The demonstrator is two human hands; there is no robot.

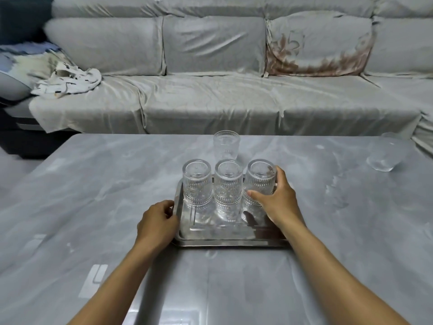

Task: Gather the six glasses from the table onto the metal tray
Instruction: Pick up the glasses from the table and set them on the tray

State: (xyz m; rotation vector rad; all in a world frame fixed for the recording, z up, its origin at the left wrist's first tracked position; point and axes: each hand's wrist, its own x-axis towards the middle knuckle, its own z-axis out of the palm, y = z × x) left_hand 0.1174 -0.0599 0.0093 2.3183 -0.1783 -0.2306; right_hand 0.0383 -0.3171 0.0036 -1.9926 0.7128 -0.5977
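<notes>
In the head view, a metal tray (pixel 187 240) is seen lying flat on a grey marbled table (pixel 93 184), with three ribbed clear glasses standing upright in a row along its far part. The right hand (pixel 278 200) is wrapped around the right glass (pixel 259 179), the thumb laid across its near side and the fingers curled round its far side, so that the glass is held firmly; whether its base rests on the tray or is lifted just clear of it cannot be told. Just beside that grip, toward the left hand, the middle glass (pixel 228 184) is found, and next beyond it the left glass (pixel 197 181), both apart from any hand. The left hand (pixel 157 225) is closed against the left rim of the tray, with the fingers curled at the edge and the thumb near the rim; only the tray is held by it.

Beyond the held glass, just past the far edge of the tray, a fourth glass (pixel 226 145) is seen upright on the bare table. Well away from the right hand, toward the far right corner of the table, a fifth glass (pixel 386 152) appears tilted or on its side, blurred. A sixth glass is not made out.

A grey covered sofa (pixel 222 66) stands behind the table, with crumpled cloth (pixel 68 80) on its left end. No brand, label or legible writing is visible on anything.
</notes>
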